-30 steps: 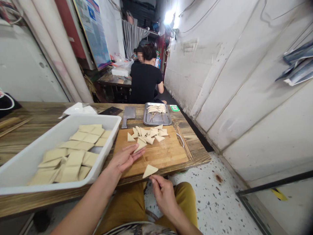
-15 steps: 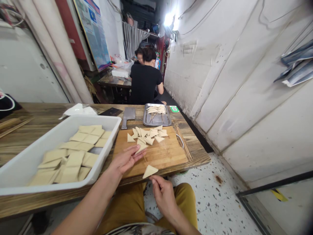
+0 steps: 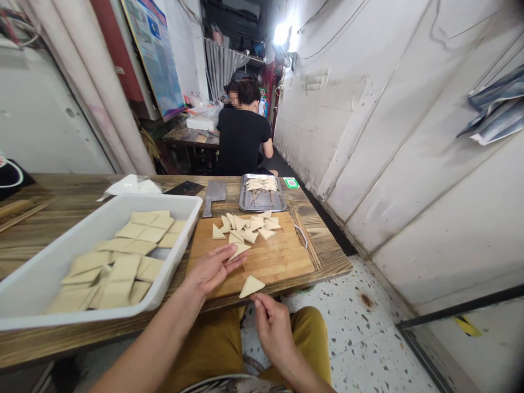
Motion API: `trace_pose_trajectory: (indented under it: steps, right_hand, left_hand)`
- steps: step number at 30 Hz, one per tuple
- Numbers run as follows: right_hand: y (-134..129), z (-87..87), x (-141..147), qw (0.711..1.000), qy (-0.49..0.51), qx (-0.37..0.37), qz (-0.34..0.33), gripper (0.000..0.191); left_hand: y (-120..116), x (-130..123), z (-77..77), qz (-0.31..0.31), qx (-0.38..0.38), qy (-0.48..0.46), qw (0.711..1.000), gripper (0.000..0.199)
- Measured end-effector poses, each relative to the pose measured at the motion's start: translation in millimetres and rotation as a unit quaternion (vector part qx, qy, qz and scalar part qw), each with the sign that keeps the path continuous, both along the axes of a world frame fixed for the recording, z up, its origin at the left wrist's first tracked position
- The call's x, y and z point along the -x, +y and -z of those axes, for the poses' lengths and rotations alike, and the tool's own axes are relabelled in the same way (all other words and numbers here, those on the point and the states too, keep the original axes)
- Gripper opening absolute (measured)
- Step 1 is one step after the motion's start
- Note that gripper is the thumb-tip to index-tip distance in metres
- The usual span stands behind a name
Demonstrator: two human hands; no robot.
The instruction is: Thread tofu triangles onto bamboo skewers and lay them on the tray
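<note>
My left hand (image 3: 215,267) pinches a pale tofu-skin triangle (image 3: 239,250) between thumb and fingers, above the near left of a wooden cutting board (image 3: 282,256). Closed around the lower end of a thin wooden skewer (image 3: 244,265), my right hand (image 3: 272,322) is just off the table's front edge. One threaded triangle (image 3: 251,286) sits on the skewer close to my right fingers. The skewer's upper end reaches the triangle in my left hand; whether it has pierced it I cannot tell. Several loose triangles (image 3: 249,224) lie heaped on the board's far half.
A white tub (image 3: 184,240) of square tofu sheets stands left of the board. Behind the board are a cleaver (image 3: 215,195) and a metal tray (image 3: 263,205) of filled skewers. Bare skewers (image 3: 309,240) lie along the right. A person in black (image 3: 243,136) sits beyond the table.
My left hand and its triangle have shifted slightly right and down, nearer the threaded triangle. My right hand stays nearly still.
</note>
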State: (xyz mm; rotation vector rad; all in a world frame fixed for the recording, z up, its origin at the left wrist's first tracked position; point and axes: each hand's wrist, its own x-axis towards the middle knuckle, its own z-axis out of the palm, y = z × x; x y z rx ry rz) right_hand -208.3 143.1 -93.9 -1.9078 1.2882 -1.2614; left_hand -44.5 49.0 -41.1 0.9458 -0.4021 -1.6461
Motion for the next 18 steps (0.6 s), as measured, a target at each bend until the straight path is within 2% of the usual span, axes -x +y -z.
trace_pose_trajectory:
  steps: [11, 18]
  right_hand:
    - [-3.1, 1.8, -0.2, 1.000, 0.010, 0.002, 0.009, 0.032]
    - [-3.4, -1.8, -0.3, 1.000, 0.013, 0.013, 0.011, 0.032]
  left_hand:
    - [6.4, 4.6, -7.3, 0.007, 0.018, -0.012, 1.000, 0.010]
    - [8.9, 7.6, -2.9, 0.010, 0.038, -0.008, 0.999, 0.010]
